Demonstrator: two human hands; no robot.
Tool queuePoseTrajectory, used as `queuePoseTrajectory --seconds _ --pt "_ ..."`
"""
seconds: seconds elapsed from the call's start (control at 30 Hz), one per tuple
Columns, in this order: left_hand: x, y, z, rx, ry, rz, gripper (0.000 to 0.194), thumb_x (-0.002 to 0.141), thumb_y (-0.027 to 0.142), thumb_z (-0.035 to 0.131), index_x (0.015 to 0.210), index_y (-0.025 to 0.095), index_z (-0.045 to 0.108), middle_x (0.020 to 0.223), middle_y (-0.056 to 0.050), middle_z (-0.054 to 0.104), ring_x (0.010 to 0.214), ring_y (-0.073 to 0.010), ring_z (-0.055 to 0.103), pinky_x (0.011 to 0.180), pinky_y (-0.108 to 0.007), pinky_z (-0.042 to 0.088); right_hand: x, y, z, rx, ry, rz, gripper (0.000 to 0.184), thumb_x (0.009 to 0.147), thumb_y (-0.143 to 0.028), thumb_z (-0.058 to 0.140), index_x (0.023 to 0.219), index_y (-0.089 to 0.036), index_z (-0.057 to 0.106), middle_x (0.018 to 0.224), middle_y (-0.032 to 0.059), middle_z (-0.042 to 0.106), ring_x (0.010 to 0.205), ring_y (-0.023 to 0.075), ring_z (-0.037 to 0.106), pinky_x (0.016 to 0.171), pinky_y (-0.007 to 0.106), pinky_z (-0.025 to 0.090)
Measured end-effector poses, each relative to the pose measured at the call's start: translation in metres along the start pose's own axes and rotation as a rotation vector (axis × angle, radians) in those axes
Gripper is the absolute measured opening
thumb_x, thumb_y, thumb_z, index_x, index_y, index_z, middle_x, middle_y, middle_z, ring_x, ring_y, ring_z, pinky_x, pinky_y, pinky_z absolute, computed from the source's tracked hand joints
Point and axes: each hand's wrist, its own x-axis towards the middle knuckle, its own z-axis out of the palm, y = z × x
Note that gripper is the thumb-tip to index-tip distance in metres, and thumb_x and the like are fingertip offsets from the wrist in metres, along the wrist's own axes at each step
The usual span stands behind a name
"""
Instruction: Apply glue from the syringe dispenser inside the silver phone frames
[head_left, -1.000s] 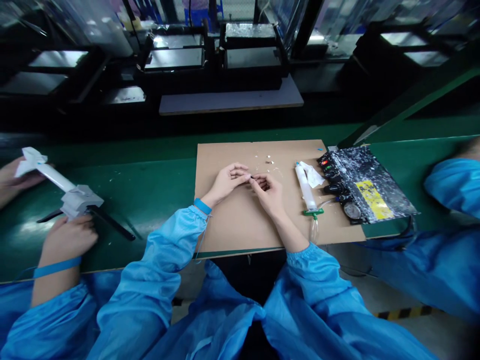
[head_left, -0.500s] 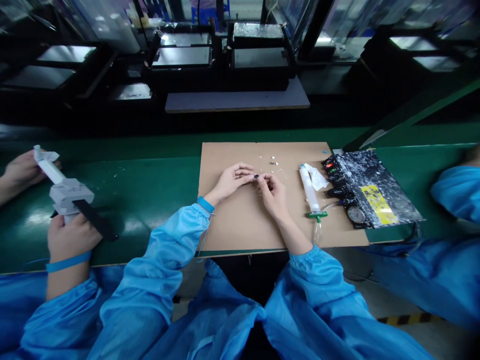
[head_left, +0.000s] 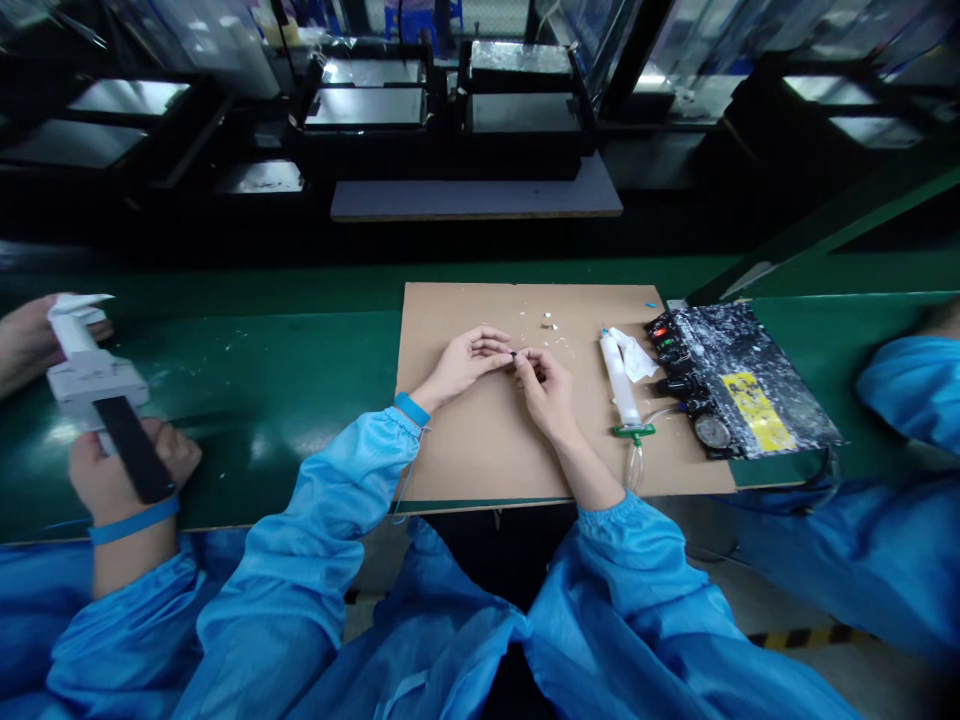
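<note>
Over the cardboard sheet (head_left: 480, 450), my two hands meet at the fingertips around a small black part (head_left: 514, 354). My left hand (head_left: 469, 365) pinches it from the left between thumb and fingers. From the other side, the thumb and forefinger of my right hand (head_left: 544, 385) close on the same part. It is too small and too covered to tell its kind. To the right of my hands lies a clear dispensing syringe (head_left: 619, 380) with a green cap (head_left: 634, 431), beside a crumpled white tissue (head_left: 634, 355). Small white scraps (head_left: 550, 324) lie beyond my fingers.
A speckled black control box (head_left: 750, 380) with a gauge stands at the right, joined to the syringe by a tube. At the left, a co-worker's hands (head_left: 135, 465) hold a white and black device (head_left: 97, 385). Dark fixtures (head_left: 367, 105) line the back above a grey shelf (head_left: 476, 200).
My hands stay nearly in place, with the black part turned slightly and showing less. The co-worker's device has shifted left and turned.
</note>
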Motion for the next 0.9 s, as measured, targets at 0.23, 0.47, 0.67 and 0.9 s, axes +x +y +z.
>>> queuePoseTrajectory --seconds 0.23,0.47,0.67,0.9 --pt "0.0006 -0.0002 0.0001 0.054 0.027 0.026 0.058 0.083 0.054 0.101 0.121 0.018 0.075 0.115 -0.011 0.082 0.110 -0.0233 0.079 0.104 -0.039 0.063 0.0006 0.0039 0.0002 0.026 0.011 -0.009 0.055 0.105 -0.076 0.068 0.111 -0.023 0.081 0.086 0.0045 0.077 0.077 0.0214 0.068 0.077 0.036 0.056" --pt "0.0002 0.0001 0.0015 0.078 0.073 0.045 0.055 0.083 0.054 0.100 0.116 0.018 0.075 0.107 -0.009 0.080 0.103 -0.0202 0.077 0.097 -0.035 0.063 -0.0004 0.0031 0.0003 0.010 0.016 -0.007 0.055 0.104 -0.075 0.069 0.113 -0.023 0.085 0.091 0.0071 0.081 0.080 0.0235 0.073 0.079 0.038 0.059" --pt "0.0002 0.0012 0.0010 0.058 0.057 0.036 0.054 0.082 0.053 0.101 0.114 0.018 0.074 0.105 -0.007 0.079 0.099 -0.0187 0.076 0.096 -0.035 0.062 -0.0007 0.0032 0.0002 -0.003 0.008 -0.006 0.051 0.103 -0.071 0.070 0.113 -0.023 0.085 0.091 0.0074 0.081 0.079 0.0234 0.072 0.078 0.039 0.060" --pt "-0.0018 0.0019 0.0011 0.122 0.030 0.086 0.046 0.086 0.055 0.097 0.111 0.018 0.084 0.107 -0.008 0.078 0.100 -0.0208 0.075 0.093 -0.036 0.062 -0.0003 0.0038 -0.0008 -0.024 -0.008 -0.014 0.046 0.104 -0.066 0.068 0.116 -0.025 0.086 0.093 0.0071 0.081 0.082 0.0240 0.073 0.079 0.039 0.061"
